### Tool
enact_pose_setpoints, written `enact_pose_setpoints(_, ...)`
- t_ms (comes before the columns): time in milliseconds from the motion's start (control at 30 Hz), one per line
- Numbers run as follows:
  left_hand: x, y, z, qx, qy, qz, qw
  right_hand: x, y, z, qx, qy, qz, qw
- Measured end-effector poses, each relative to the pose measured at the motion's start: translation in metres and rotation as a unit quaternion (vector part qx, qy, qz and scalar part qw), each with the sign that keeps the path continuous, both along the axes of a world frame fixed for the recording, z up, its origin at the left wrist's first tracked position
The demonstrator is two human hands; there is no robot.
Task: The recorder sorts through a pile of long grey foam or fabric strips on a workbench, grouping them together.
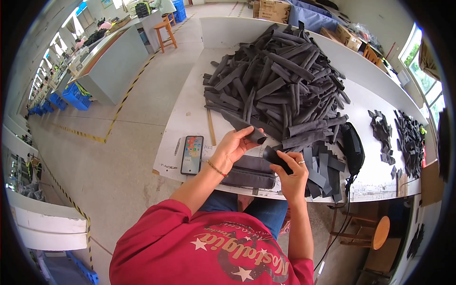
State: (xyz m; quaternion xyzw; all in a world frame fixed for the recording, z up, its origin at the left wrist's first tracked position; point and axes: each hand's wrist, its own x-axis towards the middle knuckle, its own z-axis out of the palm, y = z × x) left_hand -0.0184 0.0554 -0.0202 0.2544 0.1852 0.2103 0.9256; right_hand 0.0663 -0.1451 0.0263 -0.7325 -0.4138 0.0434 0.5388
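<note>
Being clamped by the left hand point(232, 146) near the front edge of the table point(186, 105), the fabric tube point(257, 136) should be held steady, mouth open, while the black strip point(276, 157), pinched in the right hand point(293, 176), should be kept straight.

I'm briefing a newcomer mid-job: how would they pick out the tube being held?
On the white table, find the big heap of dark tubes. At its near edge, the left hand grips one tube. Unlike those lying in the heap, it is held in a hand, its open end facing the dark strip in the right hand.
</note>
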Motion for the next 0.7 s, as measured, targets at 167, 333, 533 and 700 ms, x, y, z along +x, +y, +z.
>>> enact_pose_setpoints(167,0.0,-0.009,0.005,0.045,0.004,-0.022,0.999,-0.001,0.008,-0.002,0.022,-0.042,-0.013,0.999)
enact_pose_setpoints(333,-0.004,-0.015,0.011,0.041,0.014,-0.035,0.998,0.001,0.011,0.002,0.021,-0.221,-0.054,0.974)
enact_pose_setpoints(533,-0.005,-0.034,0.028,0.098,0.014,0.004,0.995,-0.003,0.012,0.002,0.0,-0.317,-0.091,0.944)
enact_pose_setpoints(700,-0.01,-0.059,0.048,0.178,0.007,0.078,0.981,-0.015,0.019,-0.002,0.005,-0.319,-0.098,0.943)
